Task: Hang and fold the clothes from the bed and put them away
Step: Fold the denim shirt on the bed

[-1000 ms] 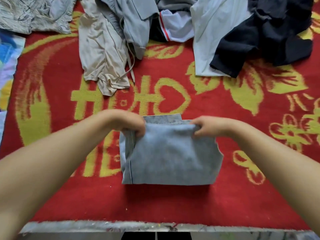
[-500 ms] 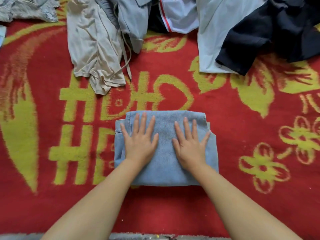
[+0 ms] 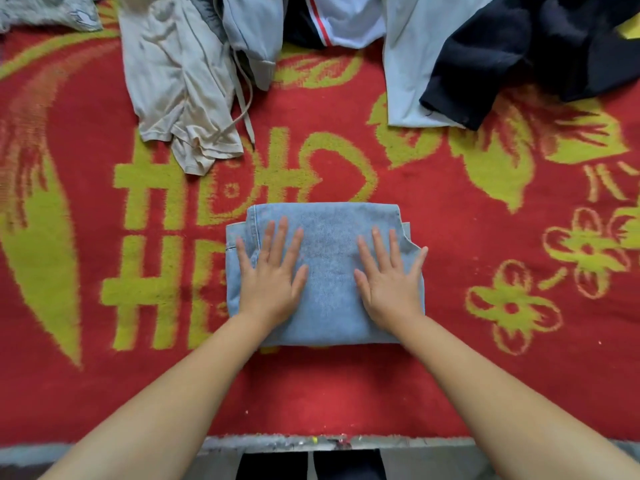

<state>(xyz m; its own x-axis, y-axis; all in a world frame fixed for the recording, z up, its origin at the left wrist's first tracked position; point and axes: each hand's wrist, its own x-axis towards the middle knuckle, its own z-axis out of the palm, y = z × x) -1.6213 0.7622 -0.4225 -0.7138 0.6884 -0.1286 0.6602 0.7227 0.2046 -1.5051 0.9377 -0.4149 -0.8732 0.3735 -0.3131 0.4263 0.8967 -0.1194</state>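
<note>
A folded light-blue denim garment [image 3: 329, 271] lies as a neat rectangle in the middle of the red and yellow bed cover [image 3: 450, 375]. My left hand [image 3: 272, 275] presses flat on its left half, fingers spread and straight. On the right half my right hand [image 3: 389, 277] lies the same way, palm down. Along the far side sit unfolded clothes: a beige garment [image 3: 180, 91], a grey drawstring garment [image 3: 252, 32], a white piece with a red stripe [image 3: 343, 19], a pale blue-white garment [image 3: 412, 64] and a dark navy garment [image 3: 540, 50].
A patterned grey cloth [image 3: 45, 12] lies at the far left corner. The bed's near edge [image 3: 311, 441] runs along the bottom of the view, with a dark gap below it. Bare bed cover surrounds the folded denim on all sides.
One second ago both hands pinched the denim's far edge, folding it over. They then let go and flattened on top; since half a second ago they have spread slightly apart.
</note>
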